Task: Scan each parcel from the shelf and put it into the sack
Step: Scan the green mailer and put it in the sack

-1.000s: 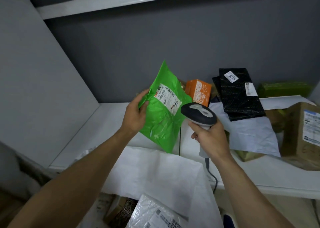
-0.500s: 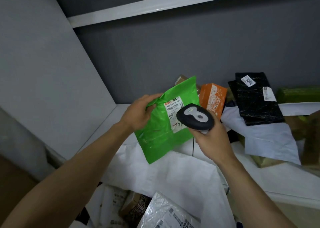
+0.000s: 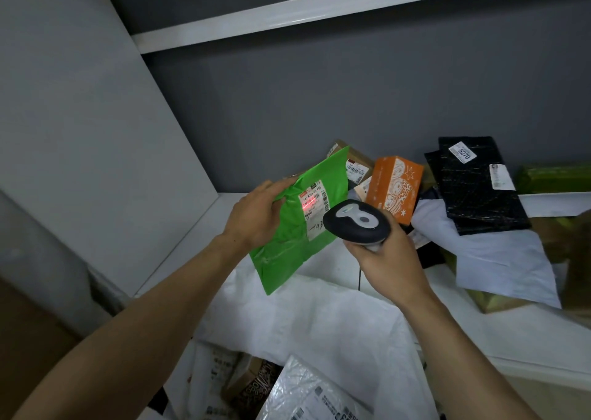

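Left hand (image 3: 256,215) grips the upper left edge of a green poly mailer (image 3: 297,227), fingers curled round the edge, thumb on the near side. Mailer is held tilted in the air above the white sack (image 3: 319,320), label (image 3: 315,213) facing the person. Red scan light sits on the label's barcode area.

Right hand (image 3: 388,259) is wrapped round the handle of a handheld barcode scanner (image 3: 355,226), fingers clamped on it; black head with grey top points left at the label, just beside the mailer's right edge. A thin cable (image 3: 360,275) hangs below the hand.

Sack mouth is open near centre; inside, a clear-wrapped white parcel (image 3: 307,394) with printed label and a brown patterned package (image 3: 252,384).

On the white shelf (image 3: 527,330), far and right: orange printed box (image 3: 395,189), brown cardboard box (image 3: 355,162) behind the mailer, black poly bag (image 3: 476,186) with a sticker reading 5270, lying on a pale grey mailer (image 3: 499,266). Green package (image 3: 556,178) far right against the grey back wall. Brown box at the right edge, cut off and blurred. White upper shelf board (image 3: 287,20) runs across the top.
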